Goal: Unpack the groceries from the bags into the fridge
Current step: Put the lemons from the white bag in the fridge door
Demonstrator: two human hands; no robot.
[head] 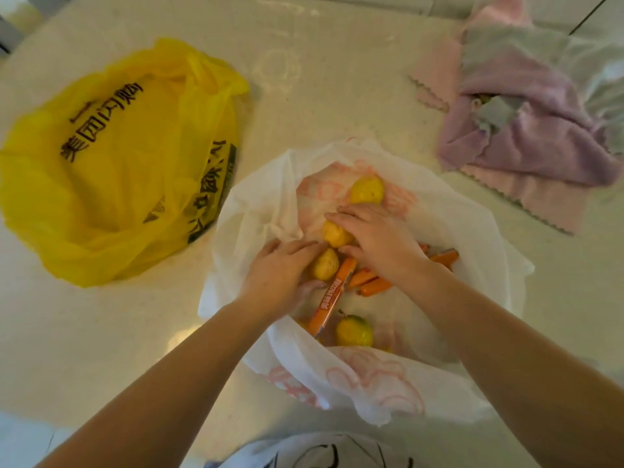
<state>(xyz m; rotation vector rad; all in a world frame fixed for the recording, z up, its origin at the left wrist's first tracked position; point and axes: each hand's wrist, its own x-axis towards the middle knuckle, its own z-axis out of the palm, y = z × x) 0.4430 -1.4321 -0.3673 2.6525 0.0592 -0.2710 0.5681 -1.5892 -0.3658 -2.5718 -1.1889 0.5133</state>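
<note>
Fingers of the left hand [280, 275] are curling round one yellow fruit [325, 265]; the right hand [378, 238] is cupping another [336, 233]. Both are reaching inside the white bag [388, 383] on the desk [337, 96], where sausages [332, 298] and more fruit are waiting, so the unpacking seems early.

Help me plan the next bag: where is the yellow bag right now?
In the head view, the yellow bag lies on the counter at upper left, beside the white bag that both hands are reaching into.

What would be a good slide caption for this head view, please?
Both hands, left and right, gather yellow fruits from the white bag beside a yellow bag.
</note>
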